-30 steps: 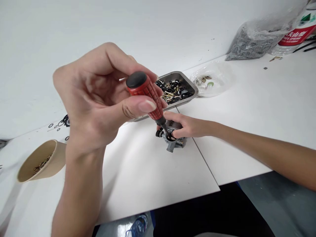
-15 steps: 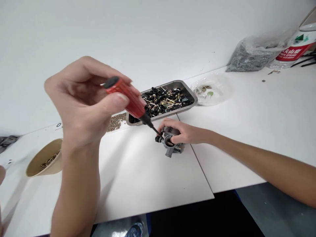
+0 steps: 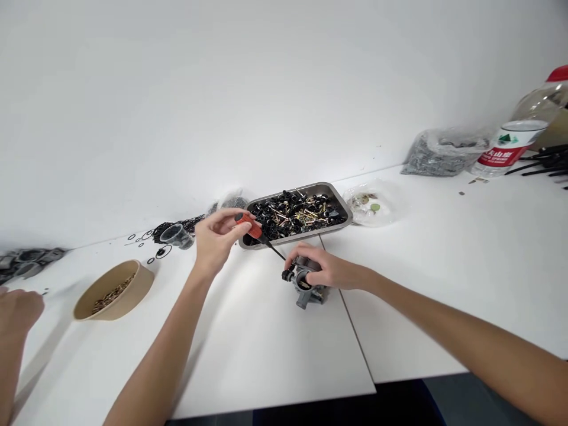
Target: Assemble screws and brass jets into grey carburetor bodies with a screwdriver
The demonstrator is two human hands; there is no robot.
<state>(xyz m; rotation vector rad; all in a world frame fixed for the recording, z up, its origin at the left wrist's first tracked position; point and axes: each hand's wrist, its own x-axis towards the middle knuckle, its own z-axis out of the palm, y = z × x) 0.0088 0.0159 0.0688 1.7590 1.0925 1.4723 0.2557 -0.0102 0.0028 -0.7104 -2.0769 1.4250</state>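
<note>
My left hand [image 3: 218, 236] pinches the red handle of a small screwdriver [image 3: 251, 228], whose black shaft slants down and right, its tip just left of the part. My right hand [image 3: 320, 269] grips a small grey metal carburetor body [image 3: 307, 289] standing on the white table near its middle. The screwdriver tip is beside my right thumb, apart from the part's round opening. Behind both hands lies a steel tray [image 3: 341, 208] heaped with black rings and brass pins.
A tan paper bowl [image 3: 114, 291] of small brass pieces sits at left, with loose black O-rings [image 3: 165, 232] and a clear cup [image 3: 177, 235] behind it. Another person's hand [image 3: 16, 310] shows at far left. Plastic bags [image 3: 437, 152] and a bottle [image 3: 519, 139] stand at back right.
My left hand with the screwdriver has drawn away from the camera and leftward, lifting the tip out of the part's opening. My head has pulled back, widening the view. My right hand stays put.
</note>
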